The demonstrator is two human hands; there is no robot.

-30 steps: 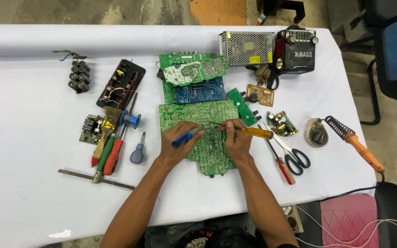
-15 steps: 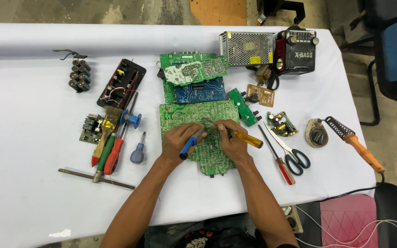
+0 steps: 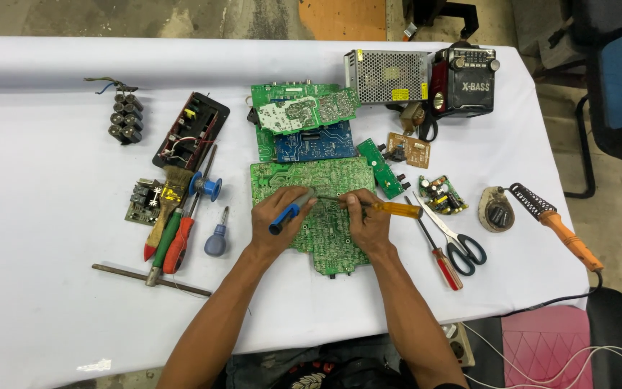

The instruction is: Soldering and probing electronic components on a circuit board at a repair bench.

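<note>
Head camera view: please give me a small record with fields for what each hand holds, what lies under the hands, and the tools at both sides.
left hand: grips a blue-handled tool
right hand: grips a yellow-handled screwdriver, its tip on the board
under the hands: large green circuit board, flat on the white table
tools at the left: red and green screwdrivers, small blue screwdriver
tools at the right: scissors, red screwdriver, orange soldering iron

Six circuit boards [image 3: 309, 180], one scissors [image 3: 455, 234]
</note>
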